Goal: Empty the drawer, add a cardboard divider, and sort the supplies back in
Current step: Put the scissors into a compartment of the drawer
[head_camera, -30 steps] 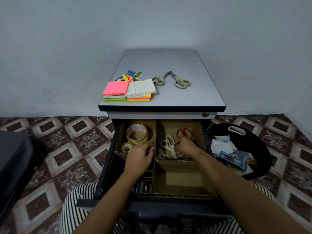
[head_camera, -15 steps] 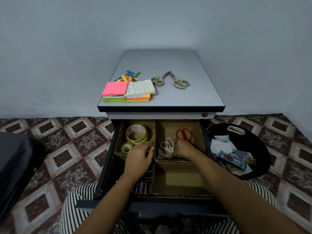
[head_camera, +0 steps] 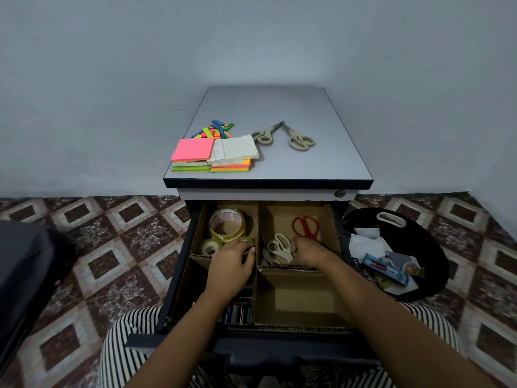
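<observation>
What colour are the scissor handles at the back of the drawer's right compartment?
The scissors have red handles, clearest in the head view.

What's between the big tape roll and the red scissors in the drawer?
In the head view, the cardboard divider's centre wall stands between them: tape roll in the back-left compartment, red scissors in the back-right.

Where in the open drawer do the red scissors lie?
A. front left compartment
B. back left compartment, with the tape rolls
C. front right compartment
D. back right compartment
D: the red scissors lie in the back right compartment, near the beige scissors, while the tape rolls are across the divider in the back left one.
</observation>
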Motion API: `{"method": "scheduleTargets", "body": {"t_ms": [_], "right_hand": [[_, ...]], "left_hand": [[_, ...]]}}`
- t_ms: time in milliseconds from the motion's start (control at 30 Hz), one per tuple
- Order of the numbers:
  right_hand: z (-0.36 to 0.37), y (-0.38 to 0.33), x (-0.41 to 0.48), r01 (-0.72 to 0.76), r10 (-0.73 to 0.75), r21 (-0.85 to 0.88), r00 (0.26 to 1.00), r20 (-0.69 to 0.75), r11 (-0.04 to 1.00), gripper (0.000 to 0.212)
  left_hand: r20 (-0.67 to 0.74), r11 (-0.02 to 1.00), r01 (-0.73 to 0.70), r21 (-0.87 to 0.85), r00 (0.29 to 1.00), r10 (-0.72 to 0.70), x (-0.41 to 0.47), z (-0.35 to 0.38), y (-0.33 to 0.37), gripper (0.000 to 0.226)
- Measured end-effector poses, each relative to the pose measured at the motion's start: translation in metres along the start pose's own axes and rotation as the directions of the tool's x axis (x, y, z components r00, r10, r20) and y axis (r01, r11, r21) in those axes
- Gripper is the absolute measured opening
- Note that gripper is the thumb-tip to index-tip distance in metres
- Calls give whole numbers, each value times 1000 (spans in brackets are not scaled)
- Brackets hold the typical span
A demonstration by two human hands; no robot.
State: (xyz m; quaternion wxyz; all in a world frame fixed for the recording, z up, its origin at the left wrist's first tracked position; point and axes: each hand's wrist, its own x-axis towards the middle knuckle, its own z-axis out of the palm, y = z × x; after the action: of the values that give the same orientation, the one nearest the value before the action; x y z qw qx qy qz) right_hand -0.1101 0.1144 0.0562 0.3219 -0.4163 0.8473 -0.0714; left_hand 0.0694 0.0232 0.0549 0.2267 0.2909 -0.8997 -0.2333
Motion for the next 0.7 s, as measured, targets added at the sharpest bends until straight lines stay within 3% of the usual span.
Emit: {"method": "scheduleTargets", "body": {"t_ms": [167,267,400,567,700], "right_hand": [[1,1,1,-4,5,26,999,-43,1000,16],[-5,1,-2,-10,17,75,996,-90,997,34],[-33,-11,-21,56,-19,185,981,-194,981,26],[-89,-42,-58,197,-124,242,950,-288,950,19],[-142,-63,-69,279,-124,264,868,-482,923,15]], "left_hand": [[5,1000,13,-10,1000,-13,0,-1,3,21],[26,999,26,-32,999,-25,1,-6,6,24],[66,995,-3,-101,998,9,16,-22,19,27],[-59,979,-110,-170,993,101,62,-61,55,23],[-153,969,-144,-202,982,114,109,-89,85,21]]}}
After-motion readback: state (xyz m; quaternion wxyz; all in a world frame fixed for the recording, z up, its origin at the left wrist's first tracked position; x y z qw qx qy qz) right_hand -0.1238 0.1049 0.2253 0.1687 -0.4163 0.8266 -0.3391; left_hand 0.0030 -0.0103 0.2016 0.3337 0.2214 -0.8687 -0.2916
